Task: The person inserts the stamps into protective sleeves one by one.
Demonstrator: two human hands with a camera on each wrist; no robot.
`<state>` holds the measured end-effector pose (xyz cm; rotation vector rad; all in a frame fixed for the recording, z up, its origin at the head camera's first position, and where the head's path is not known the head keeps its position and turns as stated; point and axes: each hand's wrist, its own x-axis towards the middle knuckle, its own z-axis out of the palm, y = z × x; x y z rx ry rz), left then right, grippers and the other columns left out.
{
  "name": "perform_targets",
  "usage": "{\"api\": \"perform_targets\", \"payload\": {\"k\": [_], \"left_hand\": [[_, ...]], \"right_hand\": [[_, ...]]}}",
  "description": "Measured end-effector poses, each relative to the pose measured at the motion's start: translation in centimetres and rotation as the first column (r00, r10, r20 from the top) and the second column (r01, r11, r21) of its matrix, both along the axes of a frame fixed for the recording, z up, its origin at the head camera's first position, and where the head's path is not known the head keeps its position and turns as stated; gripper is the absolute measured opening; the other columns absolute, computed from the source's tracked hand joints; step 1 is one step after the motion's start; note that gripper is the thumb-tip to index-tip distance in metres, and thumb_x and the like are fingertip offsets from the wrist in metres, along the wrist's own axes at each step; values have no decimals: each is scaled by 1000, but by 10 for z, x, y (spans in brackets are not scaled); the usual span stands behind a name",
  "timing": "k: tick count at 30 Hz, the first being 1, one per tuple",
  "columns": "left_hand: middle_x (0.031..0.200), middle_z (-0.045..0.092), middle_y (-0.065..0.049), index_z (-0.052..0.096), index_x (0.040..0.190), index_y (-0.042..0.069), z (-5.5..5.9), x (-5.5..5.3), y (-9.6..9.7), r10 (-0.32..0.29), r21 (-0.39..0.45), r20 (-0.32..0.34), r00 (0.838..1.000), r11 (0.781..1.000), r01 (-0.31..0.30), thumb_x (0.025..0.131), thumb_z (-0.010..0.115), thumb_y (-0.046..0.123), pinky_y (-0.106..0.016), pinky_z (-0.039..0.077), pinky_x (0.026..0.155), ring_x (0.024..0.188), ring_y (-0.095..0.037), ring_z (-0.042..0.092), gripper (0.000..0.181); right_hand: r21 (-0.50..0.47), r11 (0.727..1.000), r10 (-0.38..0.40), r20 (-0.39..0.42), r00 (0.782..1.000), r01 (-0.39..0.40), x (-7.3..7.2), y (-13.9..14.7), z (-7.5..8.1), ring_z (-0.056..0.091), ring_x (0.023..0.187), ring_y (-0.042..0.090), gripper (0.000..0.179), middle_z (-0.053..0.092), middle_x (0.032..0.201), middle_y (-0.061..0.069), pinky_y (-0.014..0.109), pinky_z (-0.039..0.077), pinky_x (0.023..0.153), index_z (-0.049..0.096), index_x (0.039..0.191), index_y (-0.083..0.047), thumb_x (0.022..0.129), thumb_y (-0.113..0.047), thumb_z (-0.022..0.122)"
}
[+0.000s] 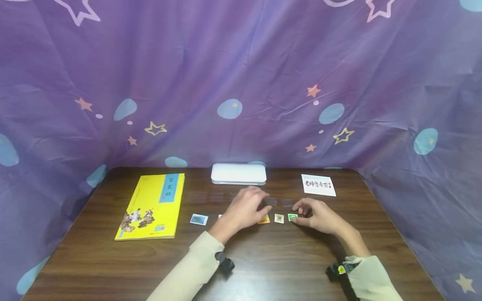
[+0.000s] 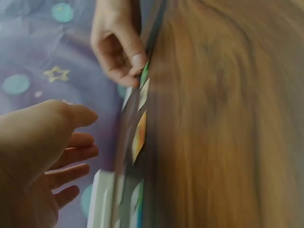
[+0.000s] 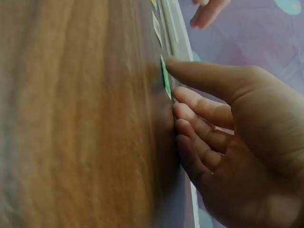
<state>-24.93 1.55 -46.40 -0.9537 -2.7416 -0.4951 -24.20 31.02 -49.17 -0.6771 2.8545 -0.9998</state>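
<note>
A row of small stamps with pale borders lies on the brown table: a blue one [image 1: 198, 219], an orange one [image 1: 264, 219], a beige one [image 1: 279, 218] and a green one [image 1: 292, 217]. My right hand [image 1: 315, 215] is at the green stamp, thumb tip right at its near edge and fingers loosely bent beyond it. My left hand [image 1: 246, 207] hovers over the middle of the row, fingers apart and holding nothing in the left wrist view. It hides part of the row, leaving only a white corner of another stamp [image 1: 220, 216] showing.
Behind the stamps runs a row of clear plastic pieces, among them one at the left [image 1: 197, 197] and one at the right [image 1: 288, 203]. A white case [image 1: 239, 174] stands at the back. A yellow book [image 1: 152, 205] lies left, a white lettered card [image 1: 318, 185] back right.
</note>
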Motion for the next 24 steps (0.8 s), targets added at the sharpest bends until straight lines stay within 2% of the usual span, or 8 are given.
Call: {"api": "perform_targets", "payload": {"k": [5, 9, 13, 17, 20, 24], "left_hand": [[134, 77, -1, 75, 133, 16, -9, -9, 38, -33, -83, -15, 999, 996, 32, 104, 72, 39, -38, 55, 120, 133, -21, 66, 37], [131, 77, 1, 75, 133, 18, -9, -15, 61, -14, -129, -24, 1000, 992, 10, 104, 73, 38, -36, 58, 115, 128, -20, 67, 36], [126, 76, 1, 77, 129, 19, -8, -21, 74, 53, -171, -12, 999, 984, -54, 101, 77, 40, -35, 59, 107, 119, -20, 67, 35], [117, 78, 1, 80, 116, 22, -6, -26, 82, 115, -183, 8, 993, 977, -111, 96, 83, 43, -33, 61, 99, 110, -20, 68, 30], [111, 80, 2, 80, 110, 22, -3, -28, 87, 136, -164, 40, 990, 978, -128, 93, 86, 42, -33, 62, 94, 105, -19, 70, 27], [110, 83, 4, 80, 113, 23, -1, -30, 91, 143, -137, 80, 986, 982, -132, 90, 89, 34, -32, 62, 92, 102, -19, 73, 27]], "right_hand": [[-7, 1000, 26, 28, 999, -25, -1, 2, 1, 64, 86, 13, 30, 70, 93, 0, 21, 58, 75, 75, 105, -13, 86, -26, 94], [-28, 999, 44, 27, 999, -43, 1, 3, 3, 64, 86, 15, 25, 71, 92, 2, 22, 57, 74, 75, 100, -13, 86, -22, 94], [-48, 998, 52, 48, 997, -50, 2, 2, 3, 64, 87, 17, 28, 70, 94, 5, 23, 58, 73, 74, 104, -10, 86, -20, 93], [-42, 998, 43, 59, 997, -40, 2, 2, 2, 65, 87, 18, 29, 70, 95, 4, 22, 58, 74, 74, 105, -11, 86, -20, 93], [-37, 999, 42, 55, 998, -40, 2, 2, 2, 65, 87, 17, 25, 71, 94, 3, 22, 59, 75, 75, 102, -13, 86, -21, 93], [-40, 998, 42, 54, 998, -40, 2, 2, 3, 65, 87, 17, 24, 71, 94, 3, 23, 59, 75, 75, 100, -14, 86, -20, 93]]}}
